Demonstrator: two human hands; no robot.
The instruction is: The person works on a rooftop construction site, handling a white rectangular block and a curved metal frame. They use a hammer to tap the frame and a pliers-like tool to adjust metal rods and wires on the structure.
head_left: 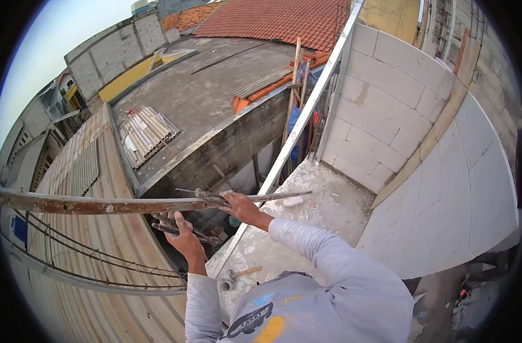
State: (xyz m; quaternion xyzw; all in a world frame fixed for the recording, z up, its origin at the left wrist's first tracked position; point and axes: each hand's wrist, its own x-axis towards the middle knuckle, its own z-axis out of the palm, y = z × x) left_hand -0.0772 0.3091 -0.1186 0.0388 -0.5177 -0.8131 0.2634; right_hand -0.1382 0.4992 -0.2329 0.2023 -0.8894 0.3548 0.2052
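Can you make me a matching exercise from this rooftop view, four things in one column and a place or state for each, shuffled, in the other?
Things:
1. long rusty steel bar
2. wooden-handled hammer
3. grey corrugated roofing sheets
4. red clay roof tiles

Places or states:
A. stacked on the flat concrete roof
B. held in the grip of both hands
C. covering the sloped roof at the top
D. lying on the concrete ledge below the arms

Pairs: 1-B, 2-D, 3-A, 4-C

A rusty, rough metal bar (89,204); beyond it a matt grey concrete roof (215,91) bearing dull corrugated sheets (146,134).
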